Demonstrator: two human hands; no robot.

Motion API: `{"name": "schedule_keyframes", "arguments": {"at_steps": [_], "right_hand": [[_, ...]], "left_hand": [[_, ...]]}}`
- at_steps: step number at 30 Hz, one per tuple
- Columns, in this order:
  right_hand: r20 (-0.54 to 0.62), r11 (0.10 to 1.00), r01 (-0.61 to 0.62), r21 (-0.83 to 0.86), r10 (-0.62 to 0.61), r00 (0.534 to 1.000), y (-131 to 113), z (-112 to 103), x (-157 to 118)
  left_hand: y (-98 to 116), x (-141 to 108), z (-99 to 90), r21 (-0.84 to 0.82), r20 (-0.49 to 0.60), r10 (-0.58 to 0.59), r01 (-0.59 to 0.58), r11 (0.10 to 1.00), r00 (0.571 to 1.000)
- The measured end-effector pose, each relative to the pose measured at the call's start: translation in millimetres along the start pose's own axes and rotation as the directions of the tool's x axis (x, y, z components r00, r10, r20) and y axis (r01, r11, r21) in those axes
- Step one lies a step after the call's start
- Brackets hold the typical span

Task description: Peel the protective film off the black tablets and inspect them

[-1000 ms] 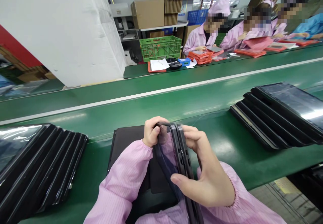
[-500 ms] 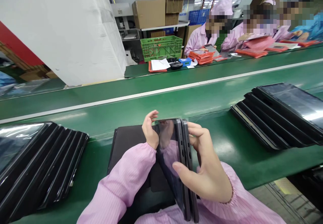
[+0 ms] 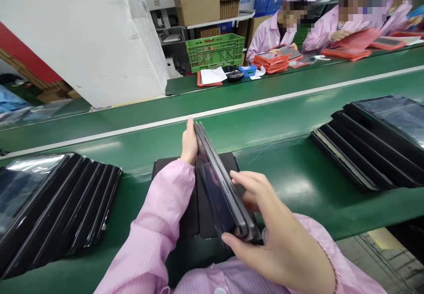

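Two dark tablets (image 3: 217,181), pressed face to back, stand on edge and slant between my hands. My left hand (image 3: 190,143) grips their far end, fingers mostly hidden behind them. My right hand (image 3: 268,223) holds the near end, thumb on the screen side and fingers on the back. Beneath them a black folded cover (image 3: 207,214) lies open on the green bench. A fanned stack of black cased tablets (image 3: 66,201) lies at the left, and another stack (image 3: 371,143) lies at the right.
A white divider strip (image 3: 232,107) runs along the green bench (image 3: 285,183). Across it sit people in pink, orange sleeves (image 3: 271,63), a green crate (image 3: 215,51), a blue box (image 3: 247,70) and white paper (image 3: 212,75). A large white wrapped block (image 3: 109,42) stands at the back left.
The two tablets have turned and tilted, their far end now further forward. My left hand moved forward and closed on that end; my right hand shifted to the near end. The view shifted slightly.
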State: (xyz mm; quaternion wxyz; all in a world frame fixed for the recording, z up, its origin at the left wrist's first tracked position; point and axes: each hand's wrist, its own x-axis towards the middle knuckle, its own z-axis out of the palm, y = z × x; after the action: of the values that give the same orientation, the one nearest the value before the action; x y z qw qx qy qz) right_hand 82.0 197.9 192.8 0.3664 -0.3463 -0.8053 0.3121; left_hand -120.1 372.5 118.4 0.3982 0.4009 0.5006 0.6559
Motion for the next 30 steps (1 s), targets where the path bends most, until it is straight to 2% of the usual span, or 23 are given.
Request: {"name": "schedule_keyframes", "arguments": {"at_steps": [4, 8, 12, 14, 17, 20, 30], "right_hand": [[0.153, 0.987, 0.045, -0.155, -0.021, 0.988, 11, 15, 14], [0.341, 0.983, 0.018, -0.183, 0.047, 0.939, 24, 16, 27], [0.443, 0.996, -0.016, -0.082, 0.051, 0.895, 37, 6, 40], [0.466, 0.999, -0.046, 0.005, 0.038, 0.884, 44, 1, 48], [0.464, 0.981, -0.157, 0.117, 0.085, 0.882, 55, -5, 61], [0.466, 0.960, -0.236, 0.150, 0.142, 0.873, 66, -6, 73], [0.508, 0.952, -0.242, 0.186, 0.118, 0.853, 75, -8, 86]], "left_hand": [[20, 25, -8.2, -0.102, -0.023, 0.123, -0.125, 0.987, 0.992], [13, 31, -17.6, -0.046, -0.016, 0.131, -0.132, 0.990, 0.991], [3, 34, -20.9, -0.028, -0.023, 0.143, -0.143, 0.989, 0.990], [-1, 37, -20.8, -0.023, -0.005, 0.171, -0.171, 0.985, 0.985], [-5, 40, -20.1, -0.009, 0.005, 0.221, -0.221, 0.975, 0.975], [-8, 41, -19.6, -0.003, -0.003, 0.249, -0.249, 0.968, 0.968], [-9, 42, -19.8, -0.050, -0.028, 0.218, -0.219, 0.974, 0.976]]}}
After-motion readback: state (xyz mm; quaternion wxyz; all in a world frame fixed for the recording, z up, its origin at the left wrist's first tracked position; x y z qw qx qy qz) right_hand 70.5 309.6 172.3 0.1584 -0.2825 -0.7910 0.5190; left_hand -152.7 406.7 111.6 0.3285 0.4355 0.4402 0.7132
